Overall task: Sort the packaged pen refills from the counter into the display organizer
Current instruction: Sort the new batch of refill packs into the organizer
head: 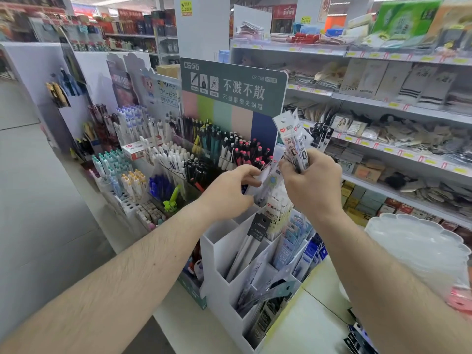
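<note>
1. Right hand [310,178]: raised above the display organizer [231,254], fingers curled round a fanned bundle of packaged pen refills [293,135]; long axes near upright, tops tilted a little away toward the green sign board [232,85]
2. Left hand [231,191]: level with the right and just beside it, fingertips pinching one separate refill packet [267,183]; packet slanted, upper end near the right hand's bundle, lower end dipping toward the compartments below
3. Key relation: organizer directly beneath and slightly nearer than both hands, so the coming move judged a straight downward drop, not a sideways reach; single packet already closest to the rear compartments, where other white refill packs [277,210] stand upright
4. Nearer hand: left, sitting lower and right over the open cells; right held higher as the supply stock
5. Long axis: packet needing a turn from slanted to near vertical to slip between the dividers; cells narrow and raked back, so lower end first
6. Pose: both forearms reaching forward and upward from the lower corners of the view, wrists bent a little inward, knuckles toward the camera
7. Elsewhere: more packets lying loose at the counter [301,315] edge near the right forearm, dark packs [357,338] at lower right; front cells already holding grey and blue packs
8. Risk, as a guess: slanted packet catching on a divider edge or landing in the wrong cell
</note>
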The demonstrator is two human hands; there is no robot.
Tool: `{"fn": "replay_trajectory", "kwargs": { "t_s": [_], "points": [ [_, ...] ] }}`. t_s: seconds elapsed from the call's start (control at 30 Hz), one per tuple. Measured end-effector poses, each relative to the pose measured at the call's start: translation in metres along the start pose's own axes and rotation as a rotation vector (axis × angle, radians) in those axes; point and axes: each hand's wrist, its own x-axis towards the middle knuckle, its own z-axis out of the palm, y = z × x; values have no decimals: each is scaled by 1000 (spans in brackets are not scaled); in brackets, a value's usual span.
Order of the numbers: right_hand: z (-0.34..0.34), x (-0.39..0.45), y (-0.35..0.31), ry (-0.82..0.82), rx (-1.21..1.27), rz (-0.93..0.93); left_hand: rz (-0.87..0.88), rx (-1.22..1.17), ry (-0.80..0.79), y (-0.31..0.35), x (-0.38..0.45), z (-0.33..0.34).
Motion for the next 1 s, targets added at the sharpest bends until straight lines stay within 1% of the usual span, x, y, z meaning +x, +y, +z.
{"fn": "replay_trajectory", "kwargs": {
  "t_s": [0.13,0.2,0.23,0.3,0.37,0.43,0.53,0.67,0.7,0.77,0.83,0.87,0.93,1.0],
  "points": [
    [-2,-7,5,9,-17,-9,4,0,-8,-3,-2,3],
    [0,-7,5,-13,-42,-26,-9,15,-12,-2,-2,4],
    [3,-5,4,-42,-68,-29,-13,22,-3,-2,-3,4],
    [11,-1,3,-127,-132,-25,-19,7,71,-2,-3,4],
    [20,4,3,-224,-242,-22,-41,-53,170,-2,-3,3],
    [29,6,3,-308,-366,-30,-44,-91,223,-1,-4,2],
    [34,8,3,-354,-436,-28,-30,-59,208,-2,-5,4],
    [28,14,-3,-410,-478,-11,-56,-64,201,-3,-7,6],
    [22,13,-4,-393,-443,-7,-55,-71,207,-2,-9,5],
    [6,7,-6,-278,-280,-8,-28,-90,246,3,-14,5],
    [-12,-4,-7,-153,-30,40,21,-124,310,14,-23,7],
    [-19,-11,-7,-134,131,97,50,-145,326,20,-28,10],
    [-30,-25,-5,-190,436,251,108,-192,287,36,-41,18],
    [-34,-38,1,-264,653,397,164,-260,165,51,-54,31]
  ]
}}
